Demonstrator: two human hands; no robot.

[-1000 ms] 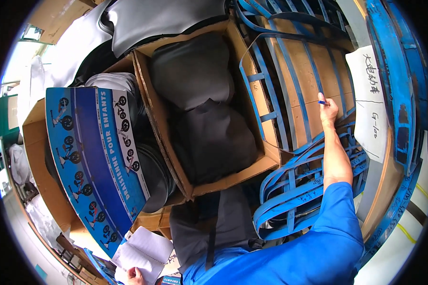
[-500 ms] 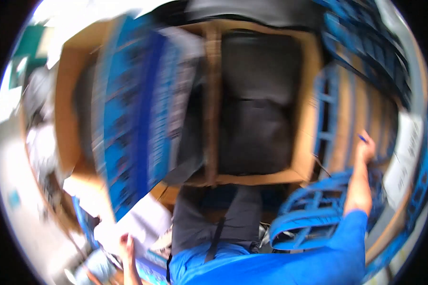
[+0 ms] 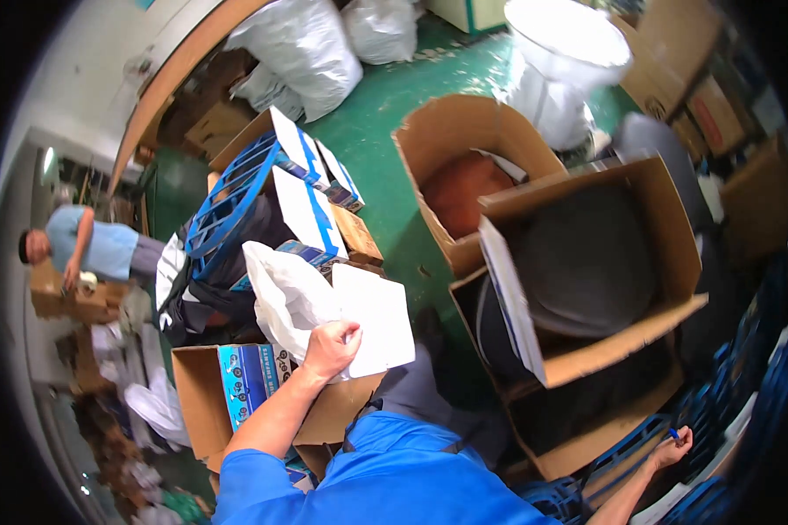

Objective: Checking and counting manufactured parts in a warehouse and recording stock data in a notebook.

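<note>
Head view: left hand [image 3: 331,346] clamped on white sheet [image 3: 372,317]; right hand [image 3: 671,451] pinches blue pen [image 3: 673,432]; cardboard box [image 3: 674,254] holds dark cushion [image 3: 584,260].

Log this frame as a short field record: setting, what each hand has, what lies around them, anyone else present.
setting: cluttered workshop, green floor
left hand: grips white sheets beside a white plastic bag, above an open carton of blue printed packs
right hand: stretched low to the right, holding a small blue pen-like item by a blue metal frame
centre right: open cardboard box with dark round padded parts
other person: in a light blue shirt, far left, bent over boxes
</note>
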